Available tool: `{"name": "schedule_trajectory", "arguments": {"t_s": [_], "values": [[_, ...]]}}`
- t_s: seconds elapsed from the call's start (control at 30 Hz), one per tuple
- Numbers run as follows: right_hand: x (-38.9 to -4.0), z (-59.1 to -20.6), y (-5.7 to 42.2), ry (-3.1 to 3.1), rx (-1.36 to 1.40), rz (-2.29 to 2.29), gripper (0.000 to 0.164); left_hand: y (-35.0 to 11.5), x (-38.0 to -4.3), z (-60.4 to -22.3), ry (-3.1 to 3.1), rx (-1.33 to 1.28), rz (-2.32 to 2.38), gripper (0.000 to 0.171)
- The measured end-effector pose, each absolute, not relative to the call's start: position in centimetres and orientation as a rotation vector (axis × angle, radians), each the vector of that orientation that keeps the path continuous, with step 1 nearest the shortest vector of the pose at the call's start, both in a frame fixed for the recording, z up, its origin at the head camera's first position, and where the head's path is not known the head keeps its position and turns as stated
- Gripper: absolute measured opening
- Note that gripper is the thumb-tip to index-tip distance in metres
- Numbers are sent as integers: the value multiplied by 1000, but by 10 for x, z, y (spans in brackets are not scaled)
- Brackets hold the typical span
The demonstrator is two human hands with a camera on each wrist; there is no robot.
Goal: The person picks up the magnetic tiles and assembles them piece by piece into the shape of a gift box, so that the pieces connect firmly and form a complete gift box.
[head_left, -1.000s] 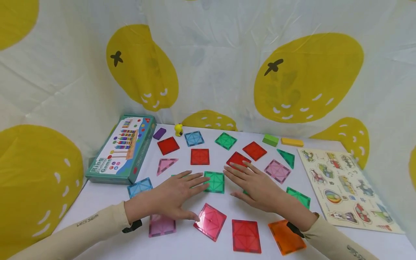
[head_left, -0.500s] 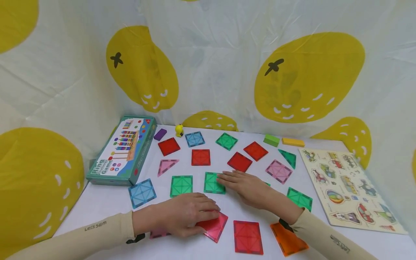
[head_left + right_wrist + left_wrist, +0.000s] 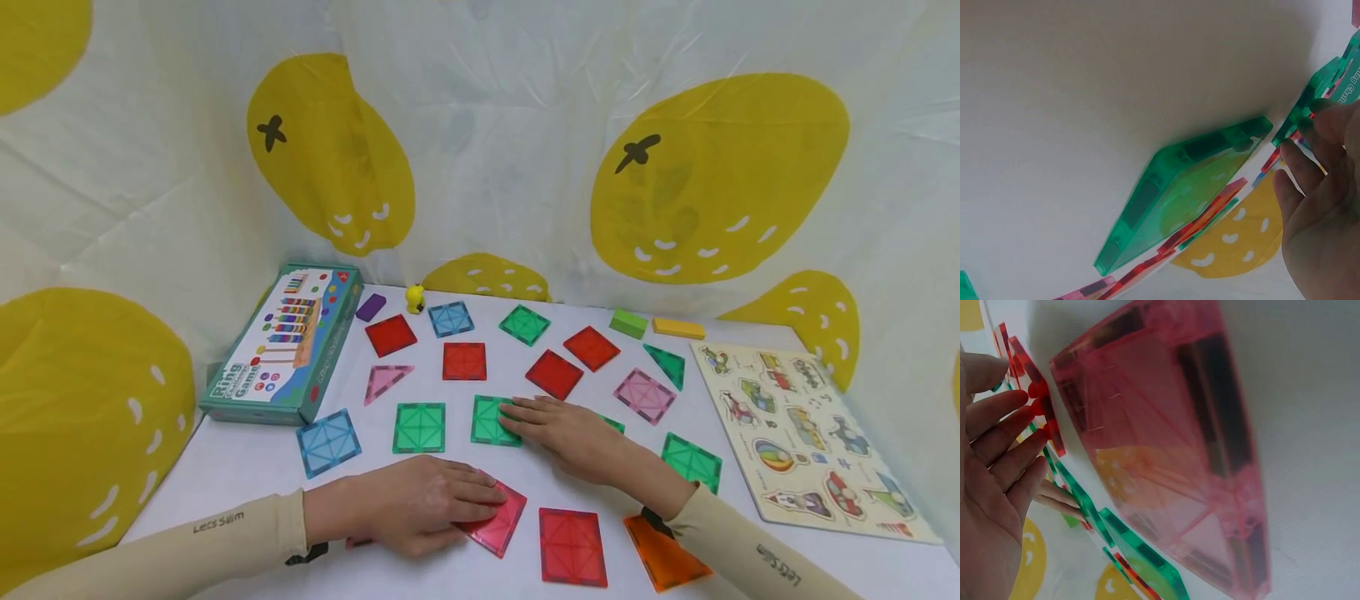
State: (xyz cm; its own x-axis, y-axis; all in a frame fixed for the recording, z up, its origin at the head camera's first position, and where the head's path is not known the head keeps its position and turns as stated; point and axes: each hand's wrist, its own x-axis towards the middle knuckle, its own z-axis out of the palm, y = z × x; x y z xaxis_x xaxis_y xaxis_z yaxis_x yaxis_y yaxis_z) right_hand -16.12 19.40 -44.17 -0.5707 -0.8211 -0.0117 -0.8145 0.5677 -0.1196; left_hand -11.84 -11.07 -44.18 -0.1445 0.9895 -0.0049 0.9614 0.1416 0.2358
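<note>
My left hand (image 3: 420,504) lies palm down with fingers extended, fingertips resting on a pinkish-red square magnetic tile (image 3: 504,527). In the left wrist view those fingers (image 3: 1007,434) reach a red tile (image 3: 1044,406), while a pink tile (image 3: 1147,444) sits close under the wrist. My right hand (image 3: 570,433), also flat, has its fingertips on the right side of a green square tile (image 3: 491,419). The right wrist view shows its fingers (image 3: 1300,165) at that green tile, and another green tile (image 3: 1179,187) beneath the wrist, mostly hidden in the head view.
Several tiles are scattered around, including a green square (image 3: 419,427), a blue square (image 3: 328,443), a red square (image 3: 572,547) and an orange tile (image 3: 663,560). A game box (image 3: 281,346) lies at left, a picture puzzle board (image 3: 810,442) at right. A yellow figurine (image 3: 415,298) stands behind.
My left hand has moved toward me and right, onto the pinkish-red tile. My right hand has shifted left onto the green tile. In the last half second both hands stay nearly still.
</note>
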Motion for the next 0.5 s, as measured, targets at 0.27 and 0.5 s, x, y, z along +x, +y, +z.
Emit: {"name": "schedule_trajectory", "arguments": {"t_s": [0.27, 0.5], "values": [[-162, -445, 195, 2722, -1388, -266, 58, -112, -123, -443, 2281, 1875, 287, 61], [-162, -445, 195, 2723, -1355, -288, 56, -112, -124, -442, 2345, 1835, 247, 66]]}}
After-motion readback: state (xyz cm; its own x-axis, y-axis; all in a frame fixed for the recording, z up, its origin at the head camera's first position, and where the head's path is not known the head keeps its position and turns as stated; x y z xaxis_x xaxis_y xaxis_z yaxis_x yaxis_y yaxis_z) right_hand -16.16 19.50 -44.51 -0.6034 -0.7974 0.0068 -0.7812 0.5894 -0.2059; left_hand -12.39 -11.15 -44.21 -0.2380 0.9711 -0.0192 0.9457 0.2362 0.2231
